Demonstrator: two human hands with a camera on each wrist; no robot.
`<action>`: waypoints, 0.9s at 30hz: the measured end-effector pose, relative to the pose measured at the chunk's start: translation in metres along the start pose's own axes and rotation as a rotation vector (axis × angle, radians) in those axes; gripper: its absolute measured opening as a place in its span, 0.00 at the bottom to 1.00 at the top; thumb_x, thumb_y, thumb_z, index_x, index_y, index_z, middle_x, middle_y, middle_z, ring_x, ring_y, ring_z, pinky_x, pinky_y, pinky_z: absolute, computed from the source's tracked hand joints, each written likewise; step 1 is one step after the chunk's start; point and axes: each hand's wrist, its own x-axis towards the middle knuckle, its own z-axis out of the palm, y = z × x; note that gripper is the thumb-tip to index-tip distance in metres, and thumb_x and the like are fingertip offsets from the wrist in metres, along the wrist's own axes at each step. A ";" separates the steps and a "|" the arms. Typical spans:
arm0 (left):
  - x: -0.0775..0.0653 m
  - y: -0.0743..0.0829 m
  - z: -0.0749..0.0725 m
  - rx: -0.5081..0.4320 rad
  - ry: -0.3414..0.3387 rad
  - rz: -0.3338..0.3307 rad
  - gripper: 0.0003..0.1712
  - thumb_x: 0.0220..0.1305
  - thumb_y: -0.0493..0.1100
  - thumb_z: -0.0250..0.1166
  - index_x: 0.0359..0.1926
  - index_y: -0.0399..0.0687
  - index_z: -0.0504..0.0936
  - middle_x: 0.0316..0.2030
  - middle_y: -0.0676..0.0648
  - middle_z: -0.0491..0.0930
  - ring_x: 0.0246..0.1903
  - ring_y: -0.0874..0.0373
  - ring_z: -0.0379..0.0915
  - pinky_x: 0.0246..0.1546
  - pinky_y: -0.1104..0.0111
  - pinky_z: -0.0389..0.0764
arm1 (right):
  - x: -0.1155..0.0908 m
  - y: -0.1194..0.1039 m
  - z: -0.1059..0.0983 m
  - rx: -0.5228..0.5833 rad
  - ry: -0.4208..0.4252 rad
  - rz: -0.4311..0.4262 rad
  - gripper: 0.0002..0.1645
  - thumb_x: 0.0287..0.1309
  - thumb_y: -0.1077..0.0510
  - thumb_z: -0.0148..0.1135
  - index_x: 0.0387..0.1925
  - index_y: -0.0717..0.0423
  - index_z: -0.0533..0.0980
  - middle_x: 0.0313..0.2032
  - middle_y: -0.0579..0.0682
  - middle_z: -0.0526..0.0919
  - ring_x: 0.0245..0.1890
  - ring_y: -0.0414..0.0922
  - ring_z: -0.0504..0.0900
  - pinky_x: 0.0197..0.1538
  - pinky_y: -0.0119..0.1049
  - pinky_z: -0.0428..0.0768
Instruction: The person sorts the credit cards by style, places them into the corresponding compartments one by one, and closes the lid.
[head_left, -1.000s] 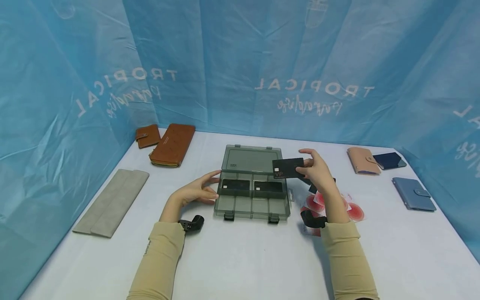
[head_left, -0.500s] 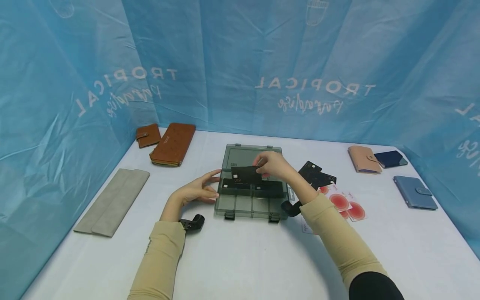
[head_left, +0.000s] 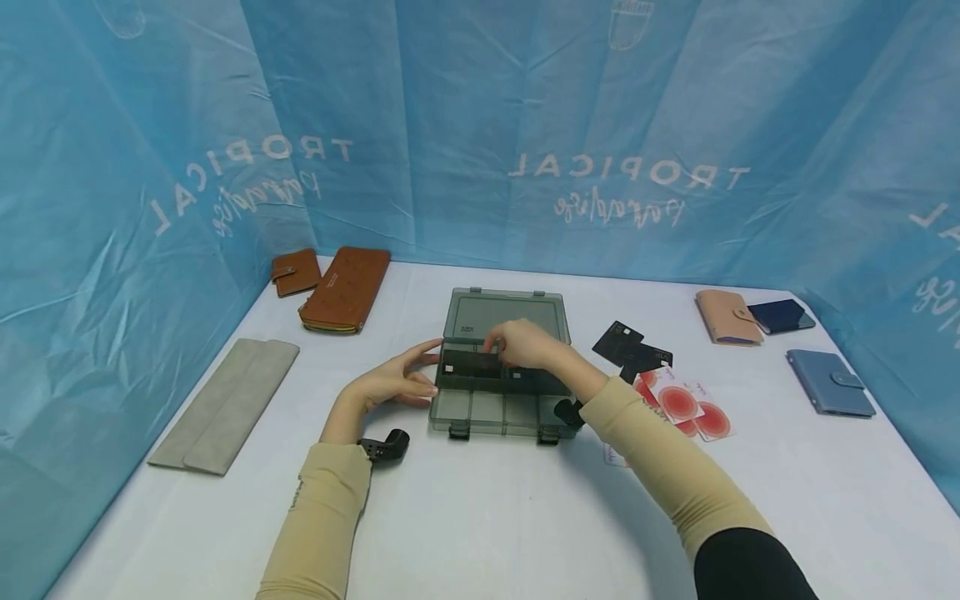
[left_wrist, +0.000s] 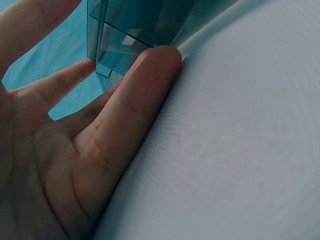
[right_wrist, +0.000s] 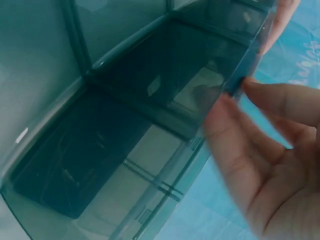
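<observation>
A translucent grey-green organizer box (head_left: 450, 410), its lid (head_left: 510, 315) laid back, sits mid-table. My left hand (head_left: 392, 379) touches its left side with fingers extended; in the left wrist view the thumb (left_wrist: 145, 85) meets a lower corner. With thumb and fingertips, my right hand (head_left: 528, 343) pinches a black card (head_left: 467, 364) by its edge, low over the rear left compartment. In the right wrist view, the fingers (right_wrist: 227, 135) are at the box's back wall. Another black card (right_wrist: 75, 155) lies in the neighbouring compartment, partly hidden by the hand in the head view.
Right of the box lie loose black cards (head_left: 618, 342) and red-and-white cards (head_left: 678, 402). Farther right are a tan wallet (head_left: 726, 318), a dark card holder (head_left: 780, 317) and a blue wallet (head_left: 828, 383). At left are brown wallets (head_left: 347, 290) and a grey pouch (head_left: 225, 404).
My right hand has carried the black card leftward from the box's right side to the rear left compartment and lowered it there. My left hand has stayed at the box.
</observation>
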 end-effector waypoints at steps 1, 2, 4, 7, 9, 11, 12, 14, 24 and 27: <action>0.000 0.000 0.000 0.002 0.001 0.001 0.53 0.55 0.36 0.67 0.73 0.55 0.43 0.69 0.37 0.46 0.41 0.56 0.76 0.47 0.57 0.77 | 0.000 0.000 0.000 -0.018 -0.024 0.015 0.21 0.59 0.70 0.47 0.52 0.56 0.75 0.32 0.57 0.81 0.17 0.40 0.67 0.24 0.31 0.65; 0.000 0.000 0.000 0.003 0.001 0.001 0.53 0.54 0.36 0.67 0.73 0.55 0.43 0.69 0.37 0.46 0.41 0.56 0.76 0.47 0.57 0.77 | 0.000 -0.001 0.000 -0.026 -0.051 0.033 0.22 0.60 0.69 0.47 0.55 0.55 0.73 0.34 0.57 0.81 0.17 0.40 0.67 0.24 0.31 0.65; 0.001 0.000 0.000 0.003 0.002 0.002 0.53 0.54 0.36 0.67 0.73 0.55 0.43 0.69 0.37 0.46 0.41 0.56 0.76 0.47 0.57 0.77 | 0.000 -0.001 0.000 -0.036 -0.096 0.059 0.24 0.61 0.66 0.48 0.58 0.54 0.71 0.40 0.56 0.80 0.20 0.42 0.70 0.26 0.32 0.66; 0.001 0.000 0.000 0.001 0.002 0.003 0.53 0.54 0.36 0.67 0.73 0.55 0.44 0.69 0.37 0.46 0.41 0.56 0.76 0.47 0.56 0.77 | 0.000 0.001 0.000 -0.026 -0.135 0.065 0.24 0.62 0.64 0.48 0.61 0.55 0.68 0.46 0.56 0.78 0.26 0.45 0.74 0.33 0.35 0.69; 0.000 0.000 0.000 0.001 0.003 0.002 0.53 0.54 0.36 0.67 0.73 0.55 0.44 0.69 0.37 0.47 0.41 0.56 0.76 0.47 0.56 0.77 | -0.001 0.004 -0.001 -0.004 -0.137 0.052 0.25 0.63 0.63 0.49 0.62 0.55 0.67 0.49 0.57 0.77 0.31 0.48 0.77 0.37 0.38 0.72; 0.000 0.000 0.000 0.000 0.002 0.004 0.53 0.54 0.36 0.67 0.73 0.55 0.44 0.69 0.37 0.47 0.41 0.56 0.76 0.47 0.57 0.77 | -0.004 0.007 -0.002 0.025 -0.119 0.041 0.25 0.63 0.62 0.50 0.62 0.56 0.67 0.52 0.58 0.76 0.37 0.49 0.78 0.41 0.40 0.74; 0.000 -0.001 0.000 0.001 0.000 0.004 0.53 0.54 0.36 0.67 0.73 0.55 0.44 0.69 0.37 0.47 0.41 0.56 0.76 0.47 0.57 0.77 | -0.006 0.010 -0.003 0.047 -0.102 0.035 0.25 0.63 0.62 0.50 0.62 0.56 0.67 0.53 0.59 0.75 0.39 0.50 0.78 0.42 0.41 0.75; 0.000 -0.001 0.000 0.004 -0.004 0.007 0.53 0.54 0.36 0.67 0.73 0.54 0.43 0.69 0.37 0.47 0.41 0.56 0.76 0.47 0.57 0.77 | -0.012 0.017 -0.007 0.083 -0.049 0.028 0.24 0.63 0.61 0.50 0.61 0.56 0.68 0.52 0.59 0.76 0.42 0.51 0.78 0.43 0.42 0.76; -0.001 0.001 0.001 0.016 -0.001 0.010 0.52 0.55 0.34 0.65 0.73 0.54 0.43 0.69 0.36 0.46 0.41 0.57 0.76 0.48 0.57 0.77 | -0.059 0.077 -0.032 0.279 0.243 0.150 0.23 0.65 0.56 0.49 0.60 0.59 0.68 0.48 0.63 0.76 0.45 0.57 0.77 0.47 0.51 0.75; -0.001 0.001 0.001 0.017 0.000 0.011 0.52 0.55 0.34 0.65 0.73 0.54 0.43 0.69 0.36 0.46 0.41 0.57 0.76 0.48 0.57 0.77 | -0.067 0.101 -0.030 0.209 0.296 0.200 0.23 0.63 0.59 0.50 0.58 0.63 0.69 0.47 0.64 0.77 0.44 0.58 0.77 0.47 0.51 0.75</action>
